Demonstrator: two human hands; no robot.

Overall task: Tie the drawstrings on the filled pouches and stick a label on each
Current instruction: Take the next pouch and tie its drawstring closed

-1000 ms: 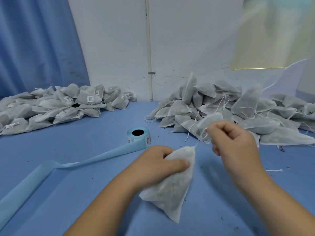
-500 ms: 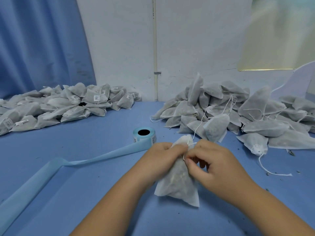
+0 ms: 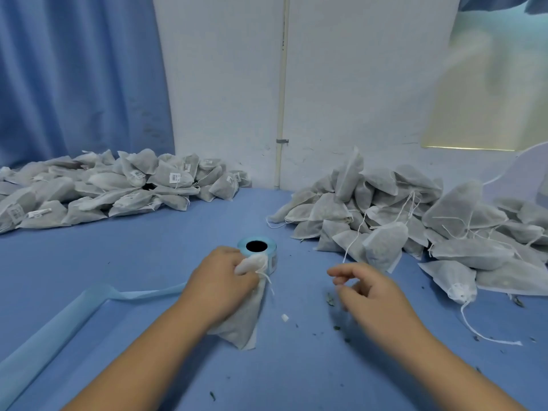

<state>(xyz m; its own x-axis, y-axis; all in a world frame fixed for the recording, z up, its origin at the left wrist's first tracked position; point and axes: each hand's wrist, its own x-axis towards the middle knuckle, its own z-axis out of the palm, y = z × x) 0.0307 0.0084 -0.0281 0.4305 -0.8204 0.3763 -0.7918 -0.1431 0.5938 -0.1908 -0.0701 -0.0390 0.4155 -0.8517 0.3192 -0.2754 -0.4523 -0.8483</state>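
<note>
Left hand (image 3: 219, 284): fingers curling round gathered neck of pouch (image 3: 246, 321), gripping it. Pouch lying on blue table (image 3: 142, 256), its top touching label roll (image 3: 272, 258). Right hand (image 3: 375, 293) hovering apart, fingers loosely bent, holding nothing. Untied pile (image 3: 415, 226) sitting right, labelled pile (image 3: 103, 191) left.

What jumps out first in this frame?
Two heaps of grey-white pouches sit at the back: the left heap carries labels, while the right heap shows none. In the centre foreground the left hand grips the neck of one pouch just in front of the blue label roll. The right hand hovers beside it, holding nothing.
</note>
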